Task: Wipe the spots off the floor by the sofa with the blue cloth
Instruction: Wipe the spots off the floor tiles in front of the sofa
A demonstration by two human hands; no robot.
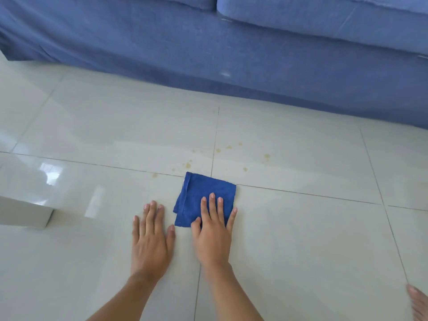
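Note:
A folded blue cloth [201, 189] lies flat on the pale tiled floor [301, 228]. My right hand [214, 230] rests palm down on the cloth's near half, fingers spread over it. My left hand [151, 237] lies flat on the bare tile just left of the cloth, fingers apart, holding nothing. Several small yellowish spots [229, 147] dot the floor beyond the cloth, between it and the blue sofa [208, 49]. One spot [267, 156] sits to the right, another [154, 174] to the left.
The blue sofa's skirt runs across the top of the view down to the floor. A white furniture block [25, 212] stands at the left edge. A bare foot [419, 304] shows at the bottom right corner. Grout lines cross the glossy tiles.

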